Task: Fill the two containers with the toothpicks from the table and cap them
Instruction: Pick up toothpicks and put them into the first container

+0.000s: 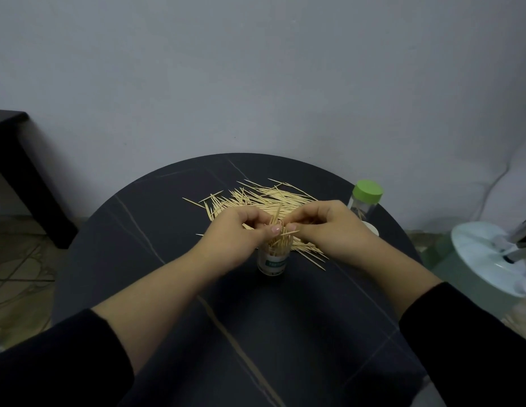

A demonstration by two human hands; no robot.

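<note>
Left grip and right grip both pinch a toothpick bunch upright over the open clear container, likely squaring ends so they drop in | container mid-bench, touching loose toothpick pile for short reaches | green-capped container parked at right edge, out of the way

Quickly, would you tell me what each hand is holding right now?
Left hand: pinching toothpicks over the open container.
Right hand: also pinching toothpicks over it.
</note>
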